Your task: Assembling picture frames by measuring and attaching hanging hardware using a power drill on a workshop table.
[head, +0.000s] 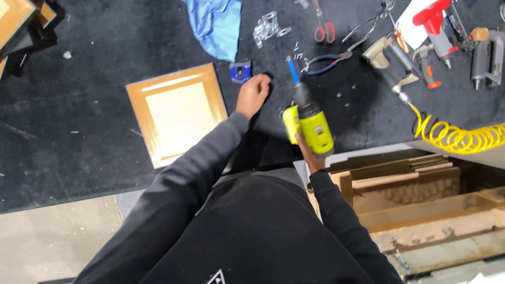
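My right hand [309,152] grips the handle of a lime-green cordless drill [310,123] with a blue bit pointing away from me over the black bench top [79,121]. My left hand [253,93] rests on the bench with its fingers curled, close to a small blue tape measure [240,71]; whether it holds anything small I cannot tell. A wooden picture frame [178,113] with a pale centre lies flat to the left of my left arm. A few small screws [298,54] lie just beyond the drill bit.
A blue cloth [216,23], metal clips [267,26], red-handled scissors [323,29], blue-handled pliers [326,62], pneumatic nail guns [392,60] and a coiled yellow air hose [463,138] lie along the far and right side. Stacked wooden boards [415,194] sit below the bench edge at right.
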